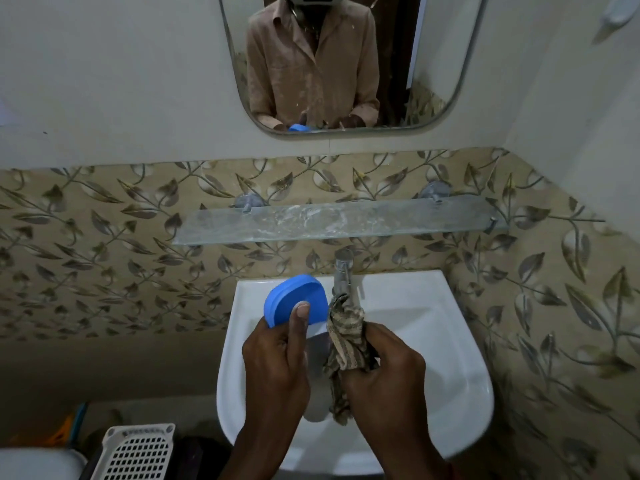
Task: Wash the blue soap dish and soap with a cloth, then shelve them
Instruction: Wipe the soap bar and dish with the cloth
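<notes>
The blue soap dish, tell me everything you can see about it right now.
The blue soap dish is a rounded, bright blue case that looks like smooth plastic, with a raised seam running around its edge. It is held tilted above the white sink, just left of the tap. The left hand grips it, thumb pressed on its flat face. The striped cloth, gripped by the right hand, sits against its right edge. No soap is visible.

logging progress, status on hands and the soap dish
Left hand grips blue soap dish over sink. Right hand holds cloth beside it. Glass shelf above. Tap close behind cloth.
</notes>
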